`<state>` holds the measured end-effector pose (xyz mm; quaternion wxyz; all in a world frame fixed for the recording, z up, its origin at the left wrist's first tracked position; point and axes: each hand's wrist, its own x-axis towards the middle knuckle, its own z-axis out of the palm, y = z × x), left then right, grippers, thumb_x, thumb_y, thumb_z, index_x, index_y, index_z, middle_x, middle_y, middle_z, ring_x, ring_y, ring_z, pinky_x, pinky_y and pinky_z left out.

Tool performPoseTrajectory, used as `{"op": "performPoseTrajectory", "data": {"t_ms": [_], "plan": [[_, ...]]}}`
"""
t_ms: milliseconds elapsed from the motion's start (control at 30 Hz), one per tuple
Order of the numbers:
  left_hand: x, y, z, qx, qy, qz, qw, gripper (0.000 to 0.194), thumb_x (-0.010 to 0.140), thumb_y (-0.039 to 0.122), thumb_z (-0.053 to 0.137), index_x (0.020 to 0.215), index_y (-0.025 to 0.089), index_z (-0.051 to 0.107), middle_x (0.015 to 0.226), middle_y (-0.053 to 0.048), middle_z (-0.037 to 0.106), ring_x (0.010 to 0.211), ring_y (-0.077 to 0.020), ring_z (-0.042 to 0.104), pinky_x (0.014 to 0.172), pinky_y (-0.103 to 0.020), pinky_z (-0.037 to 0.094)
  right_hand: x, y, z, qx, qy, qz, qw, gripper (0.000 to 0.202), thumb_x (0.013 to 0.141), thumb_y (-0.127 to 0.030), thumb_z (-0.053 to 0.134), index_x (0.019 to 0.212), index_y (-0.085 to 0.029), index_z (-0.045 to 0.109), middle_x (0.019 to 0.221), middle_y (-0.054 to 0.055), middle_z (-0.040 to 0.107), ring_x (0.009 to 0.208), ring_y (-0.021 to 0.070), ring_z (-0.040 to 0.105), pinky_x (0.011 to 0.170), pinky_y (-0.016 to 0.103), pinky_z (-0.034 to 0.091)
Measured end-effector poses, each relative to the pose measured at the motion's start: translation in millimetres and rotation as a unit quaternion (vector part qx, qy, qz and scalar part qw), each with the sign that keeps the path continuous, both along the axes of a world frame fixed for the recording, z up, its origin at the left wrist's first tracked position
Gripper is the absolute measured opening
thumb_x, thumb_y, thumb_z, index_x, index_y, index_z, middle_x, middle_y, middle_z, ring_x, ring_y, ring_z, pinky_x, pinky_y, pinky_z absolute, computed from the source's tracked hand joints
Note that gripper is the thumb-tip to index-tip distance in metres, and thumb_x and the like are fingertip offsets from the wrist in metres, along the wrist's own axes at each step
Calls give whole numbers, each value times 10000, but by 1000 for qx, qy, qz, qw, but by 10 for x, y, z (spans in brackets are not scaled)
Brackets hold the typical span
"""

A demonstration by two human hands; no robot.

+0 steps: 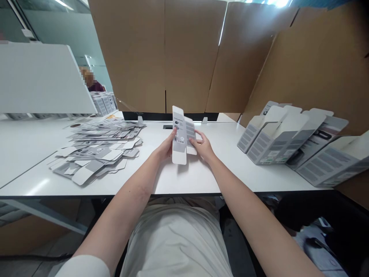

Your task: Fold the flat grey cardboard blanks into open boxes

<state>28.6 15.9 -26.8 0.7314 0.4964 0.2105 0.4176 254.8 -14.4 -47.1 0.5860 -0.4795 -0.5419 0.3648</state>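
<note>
Left hand (pixel 166 147) and right hand (pixel 203 146) are both closed on one grey-and-white printed carton (pixel 179 135), held up over the middle of the bench (pixel 198 182). The left pinches its left edge, thumb uppermost; the right has its thumb on the face of the right-hand panel, with fingers reaching round the far edge. The carton is partly opened out: two printed panels show at an angle to each other, and pale end flaps stick out at top and bottom, none of them tucked in as far as can be seen. How the rear panels sit is hidden.

To the left lies a loose, slipping pile of flattened cartons (pixel 100 152); to the right, well apart from the hands, a group of erected cartons (pixel 278 140) stands with flaps raised at the top. Cardboard screens (pixel 187 57) close off the far side.

Judging by this, the step in hand is squaring up the carton's walls, somewhere between the flat state on the left and the erected one on the right. The next move seems to call for steady, light pressure from both hands to keep the panels square, and for fingers free to reach the lower flaps without creasing the thin board.
</note>
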Motion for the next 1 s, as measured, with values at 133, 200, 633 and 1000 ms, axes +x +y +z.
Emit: {"op": "performPoseTrajectory", "data": {"t_ms": [133, 200, 633, 1000], "plan": [[53, -32, 34, -9, -34, -47, 998, 1031, 1015, 1042, 548, 1567, 207, 794, 1531, -220, 833, 1447, -459, 786, 1252, -586, 614, -44, -90, -11, 0, -100, 76, 992, 1189, 771, -690, 1080, 1804, -335, 611, 1714, 126, 719, 1511, 408, 722, 1303, 579, 587], [71, -46, 57, -35, -54, -67, 996, 1157, 1001, 1103, 386, 1576, 175, 771, 1492, -250, 838, 1446, -489, 776, 1259, -639, 597, -51, -112, -19, 2, -143, 109, 984, 1261, 760, -689, 1090, 1853, -376, 545, 1796, 112, 640, 1586, 428, 659, 1366, 618, 523], [211, -201, 152, -41, -52, 30, 997, 1089, 816, 1214, 522, 1284, 259, 753, 1124, -178, 810, 1202, -475, 790, 903, -586, 675, -170, -63, -139, 125, -294, 63, 946, 918, 858, -700, 1041, 1664, -366, 755, 1528, 159, 541, 1395, 393, 611, 988, 583, 750], [142, -89, 101, -48, -67, 96, 992, 628, 931, 875, 806, 957, 272, 635, 769, -47, 686, 913, -342, 822, 811, -446, 670, -280, -119, 9, 416, -430, -19, 801, 259, 1049, -185, 715, 1269, -286, 808, 1146, 106, 750, 1079, 340, 694, 978, 522, 565]]}}
